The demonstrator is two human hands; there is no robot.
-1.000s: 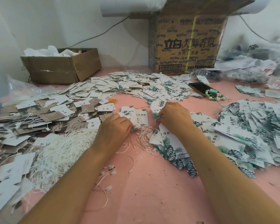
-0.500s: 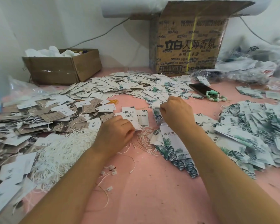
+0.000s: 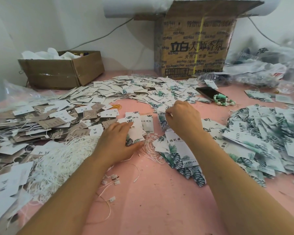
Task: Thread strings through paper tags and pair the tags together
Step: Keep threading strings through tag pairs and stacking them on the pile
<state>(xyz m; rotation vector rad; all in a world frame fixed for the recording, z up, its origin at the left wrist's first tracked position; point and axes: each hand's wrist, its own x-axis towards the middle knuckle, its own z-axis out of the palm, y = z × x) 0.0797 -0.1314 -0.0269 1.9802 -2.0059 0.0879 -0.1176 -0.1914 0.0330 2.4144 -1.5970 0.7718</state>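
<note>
**Left hand flat on the small tags, right hand pinching one leaf tag just beyond.**

Nearest on the pink bench [image 3: 159, 200], a little tangle of white strings [image 3: 150, 150] lies between the two wrists. It touches the thumb side of the left hand [image 3: 117, 141], so it is closer to that hand than to the right. The left hand lies fairly flat, fingers nearly straight, pressing on a short stack of small tags [image 3: 147, 123] whose long sides run away from the person. A bit farther off and to the right, the right hand [image 3: 183, 119] is curled tight. Its fingertips pinch the upper end of a leaf-print tag [image 3: 162, 119], held lifted with its long axis roughly upright. Whether a string is already in that pinch I cannot tell. My guess is the next string comes from the tangle by the left thumb. Beyond spreads a wide heap of tags [image 3: 126, 89], then a cardboard box [image 3: 193, 48].
</note>
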